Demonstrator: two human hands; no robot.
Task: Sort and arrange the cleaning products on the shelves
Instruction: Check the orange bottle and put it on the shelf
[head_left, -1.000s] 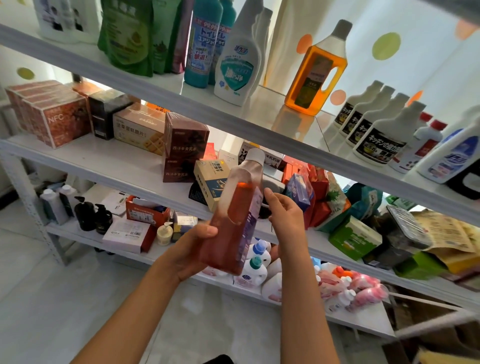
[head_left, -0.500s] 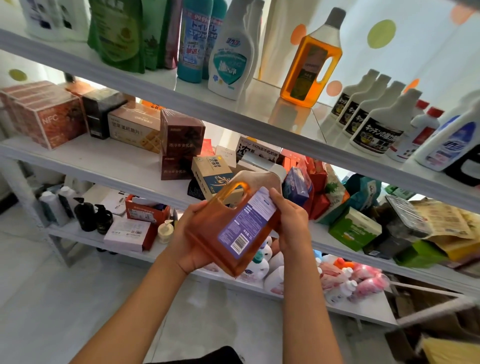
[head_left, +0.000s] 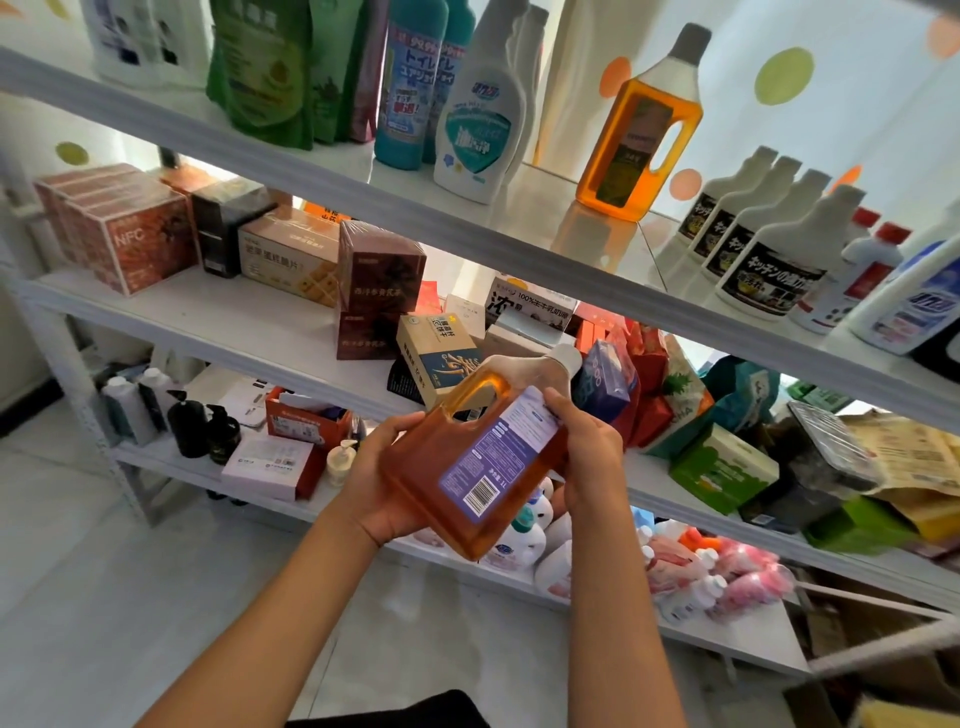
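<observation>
Held tilted in front of the middle shelf (head_left: 218, 332): an amber jug (head_left: 467, 467) with a built-in handle, white cap aimed up and to the right, purple back label with barcode turned toward the camera. Cupped from beneath and at the handle side by the left hand (head_left: 387, 480), fingers curled under the jug's body, thumb lying along its upper edge. Gripped at the label's upper right edge by the right hand (head_left: 589, 457), fingers wrapped around the jug's far side, thumb on the label. Above the jug, on the top shelf (head_left: 519, 218), a matching amber bottle (head_left: 639, 130) standing upright with a grey cap; to the left of that, a white bottle with a teal label (head_left: 478, 124) and a blue bottle (head_left: 410, 88); to the right, a row of white bottles with black labels (head_left: 769, 249). Behind the jug on the middle shelf, a tilted beige and navy box (head_left: 439, 353); further left, brown boxes (head_left: 374, 291).
</observation>
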